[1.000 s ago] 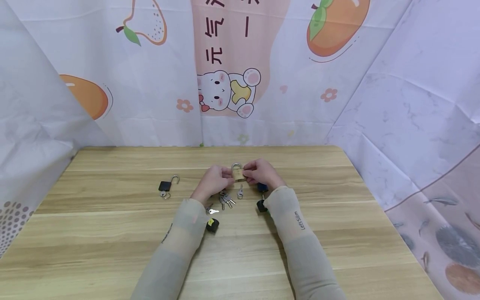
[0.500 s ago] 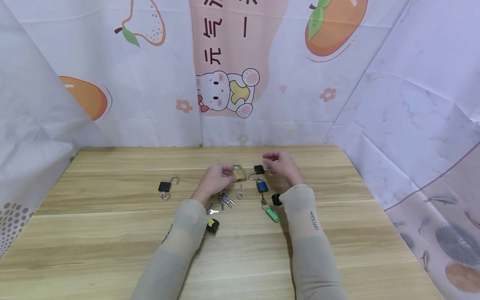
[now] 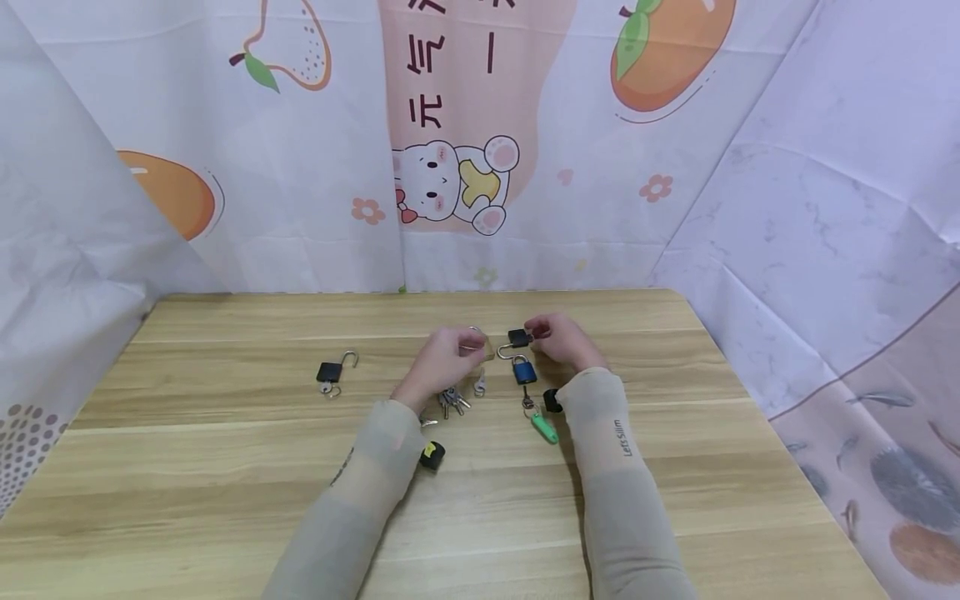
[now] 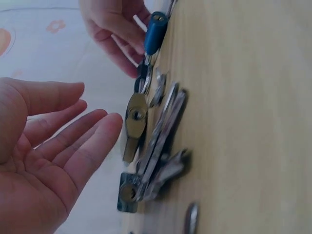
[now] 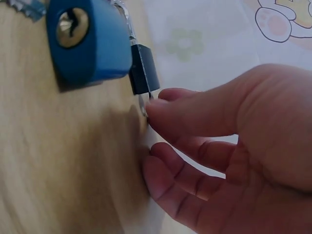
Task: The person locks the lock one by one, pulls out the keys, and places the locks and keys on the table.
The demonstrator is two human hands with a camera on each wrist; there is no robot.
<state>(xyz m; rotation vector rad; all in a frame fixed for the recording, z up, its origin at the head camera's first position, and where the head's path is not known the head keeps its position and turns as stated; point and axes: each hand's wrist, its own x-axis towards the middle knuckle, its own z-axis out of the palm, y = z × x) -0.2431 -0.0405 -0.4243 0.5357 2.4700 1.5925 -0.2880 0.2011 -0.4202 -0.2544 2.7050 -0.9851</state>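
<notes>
My right hand [image 3: 566, 340] is at the right end of a small black padlock [image 3: 517, 337] whose shackle stands open. In the right wrist view, thumb and index finger pinch the key [image 5: 143, 105] at the bottom of that lock. My left hand [image 3: 446, 362], fingers extended and holding nothing, hovers by a brass padlock [image 4: 136, 117]. In the head view this hand covers most of the brass lock. Just in front of the small black lock lies a blue padlock [image 3: 524, 372], its keyhole facing the camera in the right wrist view.
Another black padlock [image 3: 328, 372] lies unlocked at the left with a key in it. A key bunch [image 3: 453, 402] and a single key [image 3: 480, 386] lie mid-table. Nearer are a black lock with a yellow mark [image 3: 432, 455], a green key tag [image 3: 544, 428] and a black lock [image 3: 552, 401].
Both hands held the brass padlock; the right hand let go, moved right and came down to the small black padlock's key. The left hand released it too and shifted slightly right.
</notes>
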